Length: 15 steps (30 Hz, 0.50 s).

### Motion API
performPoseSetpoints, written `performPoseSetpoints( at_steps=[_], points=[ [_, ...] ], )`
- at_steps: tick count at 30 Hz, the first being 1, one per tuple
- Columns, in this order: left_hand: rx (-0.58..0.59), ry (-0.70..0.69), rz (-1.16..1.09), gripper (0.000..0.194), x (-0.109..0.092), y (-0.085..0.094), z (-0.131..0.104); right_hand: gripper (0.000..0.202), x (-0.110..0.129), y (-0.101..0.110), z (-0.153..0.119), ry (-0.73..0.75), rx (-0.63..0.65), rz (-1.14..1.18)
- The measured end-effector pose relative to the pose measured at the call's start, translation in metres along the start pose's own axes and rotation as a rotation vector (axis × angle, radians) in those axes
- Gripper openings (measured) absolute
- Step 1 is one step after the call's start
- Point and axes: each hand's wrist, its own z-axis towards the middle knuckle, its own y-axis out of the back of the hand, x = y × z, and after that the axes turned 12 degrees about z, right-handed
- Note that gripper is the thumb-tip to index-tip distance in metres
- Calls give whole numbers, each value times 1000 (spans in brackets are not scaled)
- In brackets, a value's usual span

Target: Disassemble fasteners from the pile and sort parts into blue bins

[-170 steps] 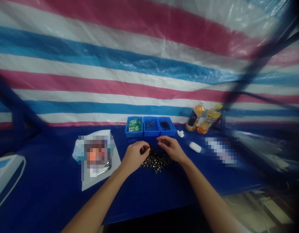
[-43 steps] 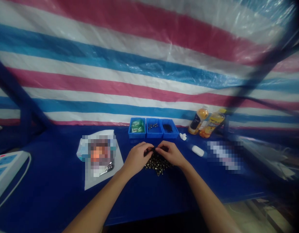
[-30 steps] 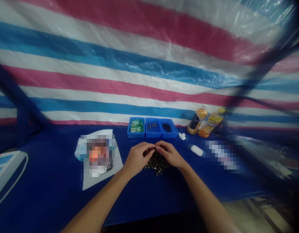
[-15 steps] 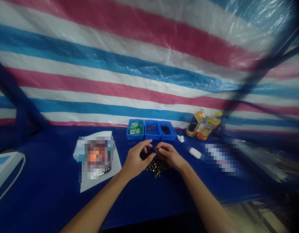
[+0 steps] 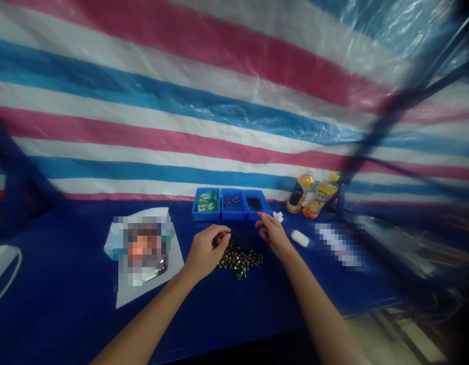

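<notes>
A pile of small metal parts (image 5: pixel 240 261), dark and brassy like short screws, lies on the blue table. Beside its upper left edge is my left hand (image 5: pixel 207 249), thumb and fingertips brought together; whatever they pinch is too small to make out. My right hand (image 5: pixel 274 235) is above and right of the pile, its index finger pointing toward the front of the right blue bin (image 5: pixel 263 215). Its other fingers are loosely bent and apart, with nothing visible in them. Dark bits lie in that bin. The middle blue bin (image 5: pixel 234 215) contains small silvery parts.
A left blue bin (image 5: pixel 206 216) holds green-and-white packets. Right of the bins stand two drink bottles (image 5: pixel 300 192), near a crumpled tissue (image 5: pixel 278 217) and a white case (image 5: pixel 300 238). White paper (image 5: pixel 173 263) with a blurred item lies left. Striped sheeting (image 5: pixel 219 116) hangs behind.
My hands have separated. The right hand has moved up and away from the pile toward the right bin, its index finger extended. My left thumb and fingers have closed together. The view has shifted slightly.
</notes>
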Motion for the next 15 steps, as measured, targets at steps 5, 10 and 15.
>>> performPoseSetpoints(
  at_steps=[5,10,15],
  points=[
    [-9,29,17,16,4,1,2,42,-2,7,2,107,13,-266],
    [-30,62,29,17,7,1,4,21,-4,1,-9,340,279,-747],
    [-13,72,44,16,5,1,4,23,-4,-10,-14,420,508,-903]
  ],
)
